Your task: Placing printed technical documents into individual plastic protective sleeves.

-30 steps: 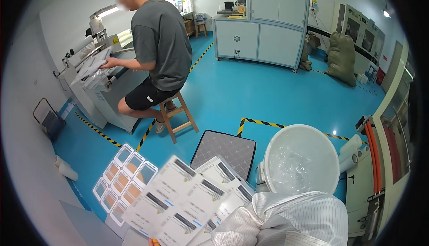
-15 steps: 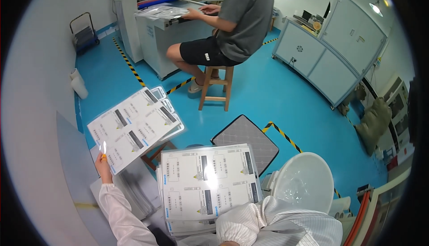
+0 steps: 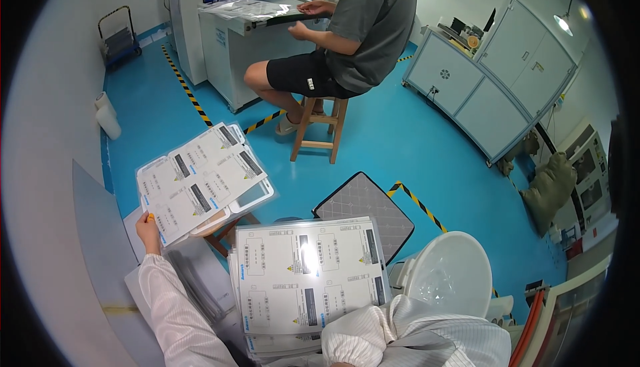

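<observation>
My left hand (image 3: 148, 230) grips the lower left corner of a clear laminated sheet of white labels (image 3: 200, 180), held up and tilted to the left of my body. A stack of similar label sheets (image 3: 307, 280) lies flat in front of me, glare on its top sheet. My right sleeve (image 3: 413, 334) reaches the stack's lower right edge. The right hand itself is hidden under the stack.
A person in a grey shirt (image 3: 367, 27) sits on a wooden stool (image 3: 320, 124) at a white machine (image 3: 227, 40). A grey mat (image 3: 367, 210) and a white tub (image 3: 450, 277) lie on the blue floor. Grey cabinets (image 3: 487, 80) stand at the right, sacks (image 3: 550, 190) beyond them.
My head has turned, so the seated person sits higher and closer to the middle of the view. The left hand's sheet has lifted off the stack to the left.
</observation>
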A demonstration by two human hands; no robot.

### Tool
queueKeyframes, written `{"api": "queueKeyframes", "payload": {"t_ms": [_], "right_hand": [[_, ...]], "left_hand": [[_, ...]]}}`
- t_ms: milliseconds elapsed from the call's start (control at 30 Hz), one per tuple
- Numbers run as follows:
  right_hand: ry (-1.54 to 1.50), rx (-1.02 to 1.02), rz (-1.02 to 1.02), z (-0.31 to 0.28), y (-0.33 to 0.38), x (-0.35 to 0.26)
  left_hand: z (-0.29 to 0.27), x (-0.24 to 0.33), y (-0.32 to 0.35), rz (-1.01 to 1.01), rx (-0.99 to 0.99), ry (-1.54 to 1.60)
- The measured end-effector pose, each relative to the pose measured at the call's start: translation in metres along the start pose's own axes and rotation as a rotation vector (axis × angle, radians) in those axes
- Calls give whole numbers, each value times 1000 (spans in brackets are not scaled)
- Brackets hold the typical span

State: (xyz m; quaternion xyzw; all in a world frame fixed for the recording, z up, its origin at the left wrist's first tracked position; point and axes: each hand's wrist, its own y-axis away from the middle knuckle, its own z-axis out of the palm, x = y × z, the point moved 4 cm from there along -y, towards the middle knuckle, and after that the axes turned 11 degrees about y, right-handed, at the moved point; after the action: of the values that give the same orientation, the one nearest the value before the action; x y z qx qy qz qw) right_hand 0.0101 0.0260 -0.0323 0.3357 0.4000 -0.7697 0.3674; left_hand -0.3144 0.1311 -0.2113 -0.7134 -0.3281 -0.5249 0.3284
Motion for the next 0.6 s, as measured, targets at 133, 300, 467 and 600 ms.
{"api": "queueKeyframes", "payload": {"t_ms": [133, 300, 467, 600], "right_hand": [[20, 36, -2, -8, -7, 2], [35, 28, -15, -3, -17, -4], [66, 41, -26, -2, -22, -12], [90, 50, -38, 2, -30, -20]], "left_hand": [[6, 21, 14, 113, 55, -153], [-28, -21, 2, 113, 151, -289], [-47, -42, 12, -38, -14, -78], [-45, -39, 52, -158, -30, 159]]}}
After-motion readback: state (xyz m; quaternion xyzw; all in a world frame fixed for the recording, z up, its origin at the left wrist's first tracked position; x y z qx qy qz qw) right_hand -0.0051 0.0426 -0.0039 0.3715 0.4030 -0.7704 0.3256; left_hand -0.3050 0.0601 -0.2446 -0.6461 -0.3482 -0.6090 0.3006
